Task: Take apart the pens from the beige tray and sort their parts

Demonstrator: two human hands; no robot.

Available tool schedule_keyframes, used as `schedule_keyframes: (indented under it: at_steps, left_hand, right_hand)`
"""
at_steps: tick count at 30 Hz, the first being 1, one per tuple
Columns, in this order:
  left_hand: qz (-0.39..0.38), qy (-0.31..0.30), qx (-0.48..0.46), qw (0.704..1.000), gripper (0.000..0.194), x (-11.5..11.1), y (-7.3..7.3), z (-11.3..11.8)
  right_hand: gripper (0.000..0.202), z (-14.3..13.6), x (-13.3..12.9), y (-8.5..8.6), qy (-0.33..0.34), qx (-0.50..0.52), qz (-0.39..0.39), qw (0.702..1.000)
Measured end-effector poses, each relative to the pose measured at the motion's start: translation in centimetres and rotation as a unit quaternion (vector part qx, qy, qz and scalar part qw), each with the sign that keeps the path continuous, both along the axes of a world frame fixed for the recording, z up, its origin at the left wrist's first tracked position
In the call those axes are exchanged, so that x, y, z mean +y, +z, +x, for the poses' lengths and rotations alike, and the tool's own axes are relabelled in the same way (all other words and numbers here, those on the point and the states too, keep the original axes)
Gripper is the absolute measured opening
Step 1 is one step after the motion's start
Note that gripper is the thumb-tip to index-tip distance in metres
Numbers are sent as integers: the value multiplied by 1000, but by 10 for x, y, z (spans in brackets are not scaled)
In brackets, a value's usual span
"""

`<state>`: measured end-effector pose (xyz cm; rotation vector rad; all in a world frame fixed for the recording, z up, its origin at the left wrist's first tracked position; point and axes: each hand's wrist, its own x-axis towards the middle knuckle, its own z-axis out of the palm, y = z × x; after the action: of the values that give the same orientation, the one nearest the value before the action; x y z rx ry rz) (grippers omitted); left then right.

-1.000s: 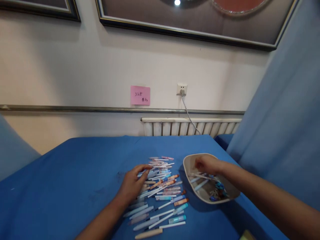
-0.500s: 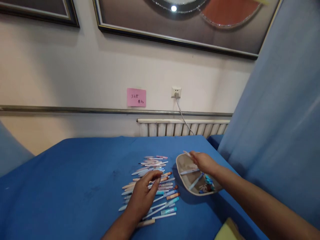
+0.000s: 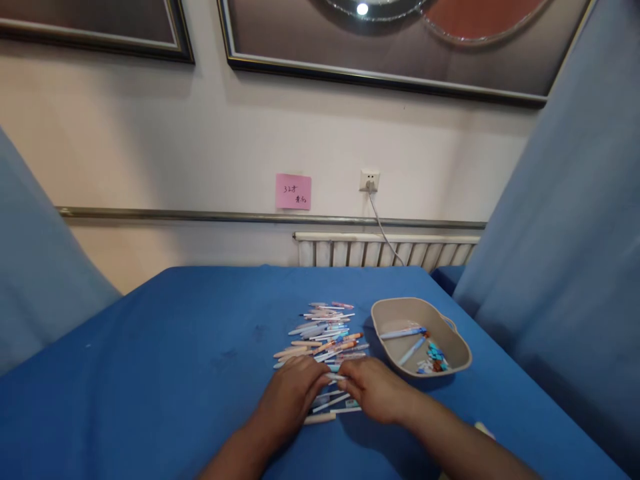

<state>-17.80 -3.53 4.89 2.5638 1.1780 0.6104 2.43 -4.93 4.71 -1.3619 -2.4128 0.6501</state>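
Note:
Many pens and pen parts (image 3: 320, 329), in pale blue, peach, pink and white, lie in a loose column on the blue cloth. Over the lower part of this pile, my left hand (image 3: 295, 390) is closed on one end of a pale pen piece (image 3: 336, 377). My right hand (image 3: 376, 388) pinches the other end, its fingertips almost meeting the left ones. Right of the pile stands a beige basin (image 3: 457, 341), holding two blue pens (image 3: 413, 349) and a heap of small blue, white and brown parts (image 3: 436, 359).
The blue cloth (image 3: 175, 347) covers the table. Blue curtains (image 3: 565, 280) hang at both sides. Behind the table are a radiator (image 3: 355, 253), a socket (image 3: 370, 181) with a cord, a pink note (image 3: 293, 192) and framed pictures. A small pale object (image 3: 484, 430) lies near the right forearm.
My right hand has moved left from over the basin to the pile, meeting my left hand at the pale piece. The basin now shows unobstructed. The camera view has shifted slightly.

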Motion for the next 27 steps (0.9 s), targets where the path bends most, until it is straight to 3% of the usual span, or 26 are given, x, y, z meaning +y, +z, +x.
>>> schedule_keyframes:
  at_steps: [2,4,5,8,10,14,18,20,24,27]
  left_hand:
    - [-50,42,13,998,36,4,-8,-1]
    - [-81,60,-8,995,33,7,-14,-2]
    - [-81,55,-32,995,29,8,-16,-3]
    - [-60,13,-99,993,40,9,-22,-6]
    - [-81,11,-103,991,34,11,-24,-7]
    - [-156,79,-82,981,34,13,-25,-5]
    - [-88,29,-106,990,49,10,-24,-5]
    - [-83,11,-101,991,42,10,-25,-5]
    - [-136,69,-66,986,33,14,-28,-5]
    - [-110,78,-67,989,36,13,-28,-6]
  right_hand:
    - [22,-3,0,-5,-25,-46,43,998]
    - [21,-6,0,-9,-42,-77,56,995]
    - [22,-7,0,-11,-47,-85,57,994]
    - [23,-7,0,-16,-47,-84,52,994]
    - [24,-7,0,-18,-44,-74,48,995]
    - [25,-5,2,-22,-41,-67,40,996]
    - [24,-1,3,-28,-42,-56,35,997]
    - [25,0,3,-29,-40,-42,39,998]
    - [26,0,2,-30,-40,-44,54,997]
    - [26,1,3,-30,-43,-57,56,996]
